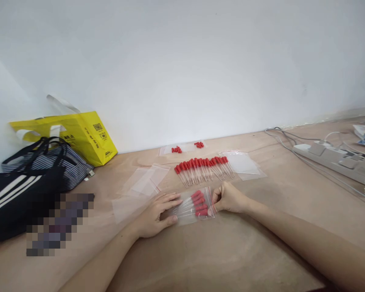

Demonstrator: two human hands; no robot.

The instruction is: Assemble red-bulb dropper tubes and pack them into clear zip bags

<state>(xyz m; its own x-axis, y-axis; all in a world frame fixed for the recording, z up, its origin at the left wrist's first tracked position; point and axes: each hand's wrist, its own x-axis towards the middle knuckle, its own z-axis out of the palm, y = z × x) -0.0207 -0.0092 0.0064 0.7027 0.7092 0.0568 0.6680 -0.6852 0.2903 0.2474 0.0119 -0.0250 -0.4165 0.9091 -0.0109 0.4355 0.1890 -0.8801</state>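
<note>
A clear zip bag (187, 219) lies flat on the table between my hands, with several red-bulbed glass droppers (198, 202) inside it. Their bulbs point right, towards the bag's red-lined seal. My left hand (158, 213) rests on the bag's left end, fingers stretched out and thumb apart. At the seal edge, my right hand (229, 197) pinches the bag between thumb and fingers. Just beyond, a row of loose droppers (197, 168) lies side by side, red bulbs facing away from me.
Flat zip bags (146, 178) lie left of the row, and a stack of bags (245, 164) lies right. Filled bags (185, 149) are near the wall. A yellow bag (100, 136) and dark bags (24, 198) stand left; a power strip (337, 158) with cables is right.
</note>
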